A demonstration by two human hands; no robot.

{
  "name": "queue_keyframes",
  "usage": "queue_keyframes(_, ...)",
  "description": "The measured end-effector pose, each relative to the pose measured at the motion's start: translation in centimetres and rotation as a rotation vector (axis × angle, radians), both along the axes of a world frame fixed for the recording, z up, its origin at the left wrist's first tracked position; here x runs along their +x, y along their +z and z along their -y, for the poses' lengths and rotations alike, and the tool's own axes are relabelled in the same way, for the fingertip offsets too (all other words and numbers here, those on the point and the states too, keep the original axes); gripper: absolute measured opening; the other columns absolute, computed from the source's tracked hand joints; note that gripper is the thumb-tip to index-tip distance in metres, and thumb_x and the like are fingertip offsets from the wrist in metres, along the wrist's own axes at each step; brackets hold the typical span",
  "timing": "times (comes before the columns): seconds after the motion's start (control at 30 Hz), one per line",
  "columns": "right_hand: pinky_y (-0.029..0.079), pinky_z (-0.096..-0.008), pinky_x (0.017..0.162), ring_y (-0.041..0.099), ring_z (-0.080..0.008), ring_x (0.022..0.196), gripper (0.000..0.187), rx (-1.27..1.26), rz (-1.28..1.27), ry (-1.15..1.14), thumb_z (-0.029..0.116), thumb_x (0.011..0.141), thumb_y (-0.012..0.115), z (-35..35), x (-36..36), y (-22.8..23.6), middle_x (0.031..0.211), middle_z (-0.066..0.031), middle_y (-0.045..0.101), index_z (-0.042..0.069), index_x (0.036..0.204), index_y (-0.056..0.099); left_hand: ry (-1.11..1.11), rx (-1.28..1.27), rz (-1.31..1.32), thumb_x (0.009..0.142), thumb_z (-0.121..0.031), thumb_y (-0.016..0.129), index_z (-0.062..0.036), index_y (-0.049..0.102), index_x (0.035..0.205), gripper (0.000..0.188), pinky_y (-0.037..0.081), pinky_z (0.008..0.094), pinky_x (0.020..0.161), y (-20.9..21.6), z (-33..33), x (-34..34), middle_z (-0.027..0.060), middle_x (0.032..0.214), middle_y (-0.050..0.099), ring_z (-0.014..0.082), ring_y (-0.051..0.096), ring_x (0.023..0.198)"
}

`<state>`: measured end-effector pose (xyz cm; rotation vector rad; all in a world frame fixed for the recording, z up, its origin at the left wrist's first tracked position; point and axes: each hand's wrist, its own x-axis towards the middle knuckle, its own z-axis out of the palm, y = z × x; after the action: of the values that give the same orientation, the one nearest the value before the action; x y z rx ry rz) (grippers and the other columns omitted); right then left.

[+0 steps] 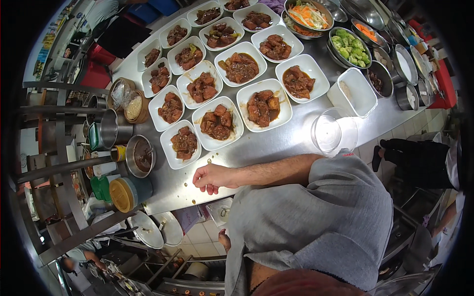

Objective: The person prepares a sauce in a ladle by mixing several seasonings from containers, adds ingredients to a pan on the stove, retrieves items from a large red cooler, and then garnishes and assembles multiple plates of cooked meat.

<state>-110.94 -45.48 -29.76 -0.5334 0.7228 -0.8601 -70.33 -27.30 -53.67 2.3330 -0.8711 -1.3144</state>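
Observation:
My right hand (215, 178) is low over the steel table (170, 190), its fingers curled and the thumb bent toward them; whatever they may hold cannot be made out. Small brown drops (209, 161) dot the metal around it. Closest to that hand is a square white bowl (178, 146) of glossy brown meat chunks in sauce, with a second such bowl (218, 123) just beyond. Several more bowls like these stand in rows toward the far edge. My left hand (224, 240) hangs below the table's front edge, mostly hidden by my grey shirt, so its grip does not show.
On the right are a white tub (352, 93), a clear round plastic container (327, 133) and a steel bowl of green vegetables (349, 48). At left stand a steel bowl of brown sauce (140, 156), a yellow-lidded bucket (123, 194) and a bamboo basket (133, 107). Another person (419, 160) is at right.

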Motion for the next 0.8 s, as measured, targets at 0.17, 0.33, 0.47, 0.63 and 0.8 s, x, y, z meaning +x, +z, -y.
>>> queue_keyframes(0.17, 0.043, -0.0237, 0.046, 0.053, -0.0107, 0.055, 0.023, 0.027, -0.007, 0.012, 0.018, 0.080, 0.056, -0.1, -0.4, 0.3, 0.074, -0.0048, 0.055, 0.003, 0.098, 0.053, 0.112, -0.038, -0.096, 0.077, -0.017, 0.060, 0.0024, 0.058, 0.098, 0.029, 0.040, 0.0329, 0.082, 1.2, 0.9, -1.1, 0.0111, 0.095, 0.061, 0.0216, 0.053, 0.088)
queue_keyframes(0.33, 0.044, -0.0265, 0.048, 0.053, -0.0131, 0.055, 0.025, 0.079, -0.004, -0.001, 0.017, 0.079, 0.056, -0.5, -1.0, -0.4, 0.075, -0.0069, 0.055, 0.001, 0.098, 0.052, -0.037, -0.103, -0.086, 0.078, -0.017, 0.060, 0.0018, 0.058, 0.099, 0.028, 0.038, 0.0320, 0.084, 1.0, 1.3, -1.2, 0.0111, 0.095, 0.060, 0.0209, 0.052, 0.090)
queue_keyframes(0.47, 0.043, -0.0269, 0.049, 0.053, -0.0142, 0.057, 0.024, 0.123, 0.032, 0.024, 0.018, 0.082, 0.055, -1.1, -1.1, -1.0, 0.076, -0.0068, 0.055, 0.001, 0.099, 0.050, -0.292, -0.076, 0.066, 0.079, -0.017, 0.059, 0.0002, 0.057, 0.101, 0.028, 0.039, 0.0310, 0.079, 0.3, 0.5, -0.3, 0.0099, 0.095, 0.060, 0.0184, 0.052, 0.090)
queue_keyframes(0.63, 0.042, -0.0254, 0.049, 0.052, -0.0117, 0.055, 0.019, 0.148, 0.009, -0.017, 0.017, 0.084, 0.055, -1.0, -2.2, -0.9, 0.074, -0.0037, 0.055, 0.005, 0.098, 0.051, 0.048, 0.136, -0.095, 0.080, -0.016, 0.056, -0.0030, 0.055, 0.099, 0.023, 0.041, 0.0293, 0.059, 4.6, 3.3, -5.2, 0.0066, 0.087, 0.059, 0.0146, 0.054, 0.074)
queue_keyframes(0.8, 0.042, -0.0228, 0.046, 0.055, -0.0114, 0.056, 0.014, 0.140, 0.036, -0.064, 0.014, 0.085, 0.052, -0.1, -2.3, -1.1, 0.072, -0.0035, 0.056, 0.006, 0.097, 0.051, 0.114, 0.111, -0.215, 0.081, -0.014, 0.053, -0.0046, 0.054, 0.093, 0.015, 0.037, 0.0233, 0.044, 4.3, 3.4, -5.4, 0.0049, 0.072, 0.056, 0.0124, 0.050, 0.050)
